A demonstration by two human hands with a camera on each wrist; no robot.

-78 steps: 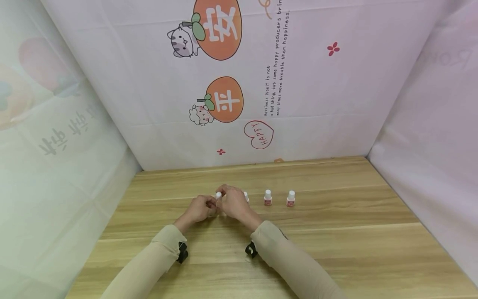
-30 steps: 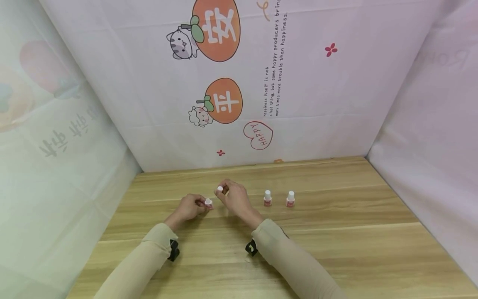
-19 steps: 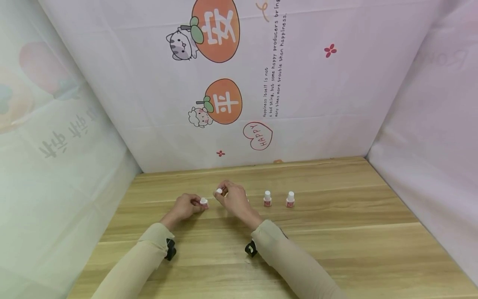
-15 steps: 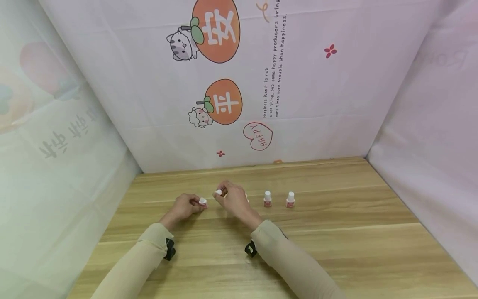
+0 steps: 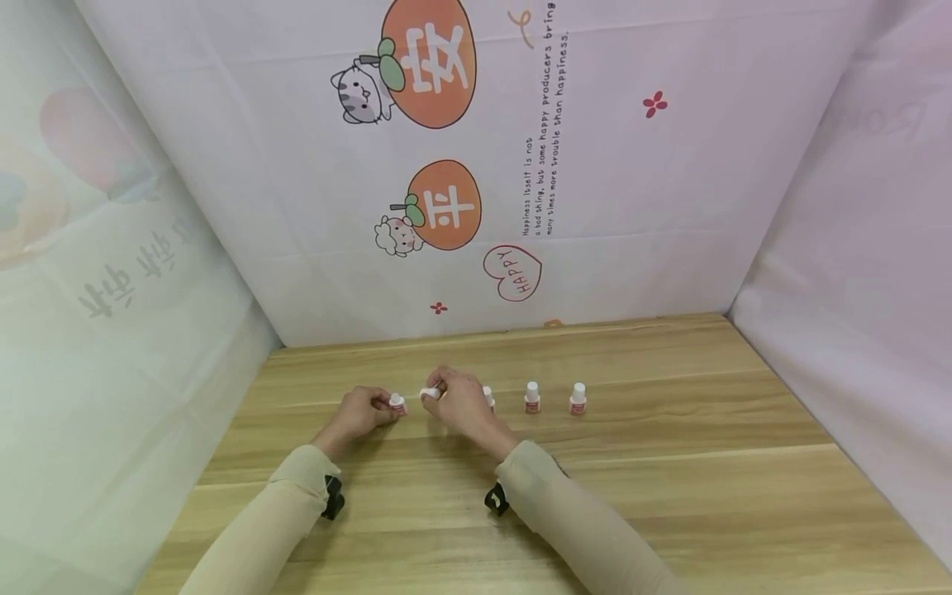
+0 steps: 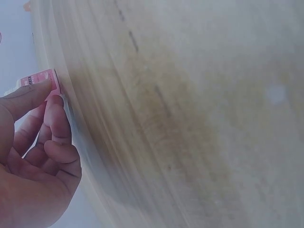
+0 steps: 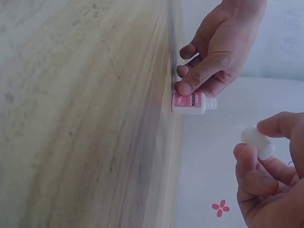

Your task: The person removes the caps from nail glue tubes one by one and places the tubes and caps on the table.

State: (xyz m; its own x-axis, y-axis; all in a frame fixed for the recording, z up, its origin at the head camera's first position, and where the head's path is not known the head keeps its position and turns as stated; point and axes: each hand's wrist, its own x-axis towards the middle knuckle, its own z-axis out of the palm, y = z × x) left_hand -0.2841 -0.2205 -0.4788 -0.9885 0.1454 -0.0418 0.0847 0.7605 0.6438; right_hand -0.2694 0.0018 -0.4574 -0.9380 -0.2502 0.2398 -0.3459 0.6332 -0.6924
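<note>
My left hand pinches a small white bottle with a pink label, low at the tabletop. The bottle has no cap on, and its narrow neck shows in the right wrist view, where the thumb lies on the label. Between the thumb and fingertips of my right hand is a round white cap, held a short way right of the bottle and apart from it. From the left wrist, the label shows partly behind the thumb.
Three more white bottles with caps on stand upright in a row: one partly hidden by my right hand, then a middle bottle and a far-right bottle. A printed white cloth hangs behind the wooden table.
Earlier both hands were together at the bottle. The cap has come off in my right hand, while my left hand has slid the bottle leftward. Lately the cap has dropped slightly and shifted left.
</note>
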